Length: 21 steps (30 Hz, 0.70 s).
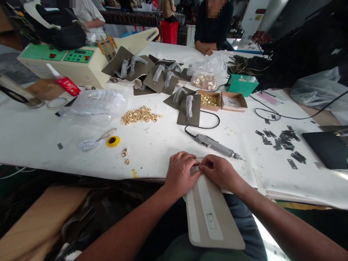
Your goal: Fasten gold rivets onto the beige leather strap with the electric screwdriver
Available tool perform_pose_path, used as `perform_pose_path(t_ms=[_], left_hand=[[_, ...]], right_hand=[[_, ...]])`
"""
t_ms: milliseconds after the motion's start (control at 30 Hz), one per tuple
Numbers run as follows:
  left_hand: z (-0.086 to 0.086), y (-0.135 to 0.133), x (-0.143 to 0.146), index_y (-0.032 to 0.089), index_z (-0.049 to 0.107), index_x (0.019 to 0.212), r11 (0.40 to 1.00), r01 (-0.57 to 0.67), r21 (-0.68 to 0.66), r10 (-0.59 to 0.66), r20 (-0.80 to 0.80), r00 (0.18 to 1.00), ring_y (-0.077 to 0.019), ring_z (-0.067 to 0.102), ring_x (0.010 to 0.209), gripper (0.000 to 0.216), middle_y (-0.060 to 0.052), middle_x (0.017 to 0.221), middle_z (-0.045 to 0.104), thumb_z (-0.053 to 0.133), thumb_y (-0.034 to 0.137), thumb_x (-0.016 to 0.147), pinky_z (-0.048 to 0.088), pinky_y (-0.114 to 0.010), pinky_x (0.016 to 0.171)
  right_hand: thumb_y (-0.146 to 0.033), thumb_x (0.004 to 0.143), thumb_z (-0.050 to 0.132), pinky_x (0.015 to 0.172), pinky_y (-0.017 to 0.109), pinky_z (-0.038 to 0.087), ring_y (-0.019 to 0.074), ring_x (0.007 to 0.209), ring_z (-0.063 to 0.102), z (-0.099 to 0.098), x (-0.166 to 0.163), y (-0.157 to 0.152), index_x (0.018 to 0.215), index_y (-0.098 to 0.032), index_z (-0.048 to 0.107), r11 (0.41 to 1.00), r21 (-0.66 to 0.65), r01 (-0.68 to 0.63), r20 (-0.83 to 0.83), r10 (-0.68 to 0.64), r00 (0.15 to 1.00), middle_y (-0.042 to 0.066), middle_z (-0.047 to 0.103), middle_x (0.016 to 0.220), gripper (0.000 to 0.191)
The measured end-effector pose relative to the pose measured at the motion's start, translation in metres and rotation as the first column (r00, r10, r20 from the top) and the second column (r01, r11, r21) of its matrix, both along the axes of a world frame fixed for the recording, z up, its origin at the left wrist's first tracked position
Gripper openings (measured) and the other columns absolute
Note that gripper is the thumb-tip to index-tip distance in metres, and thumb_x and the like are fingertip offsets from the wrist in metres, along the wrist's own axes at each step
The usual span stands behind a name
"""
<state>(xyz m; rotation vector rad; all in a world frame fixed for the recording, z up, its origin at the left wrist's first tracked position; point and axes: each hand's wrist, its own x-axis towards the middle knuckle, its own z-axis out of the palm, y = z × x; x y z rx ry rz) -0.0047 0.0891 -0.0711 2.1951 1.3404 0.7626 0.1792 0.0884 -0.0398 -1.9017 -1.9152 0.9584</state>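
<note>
A beige flat panel [228, 221] with rounded corners and lighter strips along it lies over my lap, its far end on the table edge. A small rectangular plate [211, 220] shows on the middle strip near the close end. My left hand [181, 174] grips the far end, with fingers bent over it and thumb toward the middle. Beside it, my right hand [219, 170] is closed in a pinch at the same end; whatever lies between those fingertips is hidden. Just beyond my hands lies a grey electric screwdriver [216, 145], its bit toward the right.
Gold clasps [140, 115] lie piled left of centre, near a yellow tape roll [113, 141]. Brown panels with wrapped straps [189, 110] and boxes of small gold parts [208, 99] stand behind. Dark metal plates [285, 139] scatter right. A person [213, 29] leans on the far side.
</note>
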Motion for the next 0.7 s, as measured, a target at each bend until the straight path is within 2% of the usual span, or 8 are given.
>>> perform_pose_path(t_ms=[100, 200, 267, 367, 433, 567, 633, 700], left_hand=[[0.001, 0.001, -0.001, 0.026, 0.071, 0.1, 1.0, -0.001, -0.001, 0.001, 0.003, 1.0, -0.0278, 0.054, 0.122, 0.022, -0.002, 0.12, 0.073, 0.08, 0.027, 0.079, 0.04, -0.048, 0.105], [0.005, -0.002, -0.001, 0.026, 0.07, 0.097, 0.999, 0.002, 0.043, -0.002, 0.006, 1.0, -0.0275, 0.057, 0.116, 0.024, -0.001, 0.116, 0.074, 0.082, 0.025, 0.076, 0.042, -0.048, 0.101], [0.003, -0.004, -0.003, 0.027, 0.07, 0.095, 1.0, -0.017, 0.016, 0.016, 0.034, 0.999, -0.0277, 0.058, 0.115, 0.027, 0.001, 0.115, 0.074, 0.083, 0.021, 0.072, 0.043, -0.048, 0.099], [-0.014, 0.002, -0.007, 0.028, 0.069, 0.091, 0.998, -0.031, 0.053, 0.028, 0.051, 0.998, -0.0285, 0.06, 0.113, 0.028, 0.002, 0.111, 0.074, 0.085, 0.022, 0.069, 0.045, -0.048, 0.097], [-0.028, 0.009, -0.009, 0.03, 0.071, 0.092, 0.993, 0.017, 0.115, -0.023, 0.051, 0.998, -0.0286, 0.062, 0.11, 0.03, 0.002, 0.11, 0.075, 0.087, 0.029, 0.067, 0.047, -0.046, 0.094], [-0.05, 0.015, -0.01, 0.031, 0.071, 0.088, 0.976, -0.027, 0.218, 0.012, 0.069, 0.998, -0.0281, 0.064, 0.107, 0.036, 0.005, 0.106, 0.077, 0.092, 0.029, 0.058, 0.047, -0.044, 0.094], [-0.057, 0.016, -0.01, 0.032, 0.072, 0.088, 0.974, -0.031, 0.223, 0.015, 0.074, 0.997, -0.0275, 0.064, 0.106, 0.037, 0.005, 0.106, 0.077, 0.092, 0.029, 0.057, 0.047, -0.044, 0.095], [-0.06, 0.017, -0.01, 0.032, 0.072, 0.088, 0.974, -0.037, 0.223, 0.019, 0.081, 0.997, -0.0278, 0.064, 0.106, 0.037, 0.005, 0.106, 0.077, 0.092, 0.033, 0.057, 0.046, -0.044, 0.095]], right_hand=[[-0.031, 0.083, 0.064, 0.065, 0.027, 0.039, 0.0161, 0.07, 0.061, 0.0, 0.001, 0.005, 0.078, -0.023, 0.068, 0.999, -0.047, 0.008, -0.042, -0.01, 0.999, -0.002, 0.07, 0.075, 0.01], [-0.029, 0.08, 0.064, 0.063, 0.027, 0.037, 0.0163, 0.069, 0.06, 0.002, 0.004, 0.012, 0.078, -0.022, 0.071, 0.996, -0.079, -0.04, -0.034, 0.037, 0.999, -0.001, 0.071, 0.074, 0.01], [-0.025, 0.075, 0.064, 0.06, 0.026, 0.035, 0.0161, 0.068, 0.06, 0.001, 0.004, 0.018, 0.077, -0.022, 0.073, 0.992, -0.098, -0.08, -0.035, 0.077, 0.996, -0.001, 0.071, 0.071, 0.009], [-0.023, 0.069, 0.065, 0.059, 0.025, 0.034, 0.0154, 0.067, 0.06, -0.008, 0.001, 0.023, 0.074, -0.022, 0.072, 0.992, -0.088, -0.087, -0.063, 0.082, 0.995, -0.002, 0.071, 0.07, 0.009], [-0.022, 0.069, 0.064, 0.06, 0.024, 0.035, 0.0155, 0.068, 0.061, -0.019, -0.003, 0.02, 0.074, -0.022, 0.072, 0.999, -0.05, -0.019, -0.053, 0.016, 0.998, -0.001, 0.072, 0.071, 0.01], [-0.023, 0.072, 0.06, 0.063, 0.025, 0.038, 0.0168, 0.07, 0.062, -0.04, -0.009, 0.007, 0.076, -0.022, 0.072, 0.993, 0.013, 0.118, 0.003, -0.118, 0.993, 0.001, 0.074, 0.074, 0.013], [-0.023, 0.072, 0.06, 0.064, 0.025, 0.038, 0.0171, 0.072, 0.063, -0.04, -0.007, 0.006, 0.078, -0.023, 0.073, 0.995, 0.03, 0.093, 0.01, -0.093, 0.996, 0.001, 0.075, 0.076, 0.015], [-0.022, 0.07, 0.062, 0.064, 0.025, 0.038, 0.0171, 0.074, 0.063, -0.029, -0.005, 0.012, 0.08, -0.023, 0.075, 0.999, 0.036, 0.015, 0.001, -0.015, 1.0, 0.0, 0.075, 0.078, 0.017]])
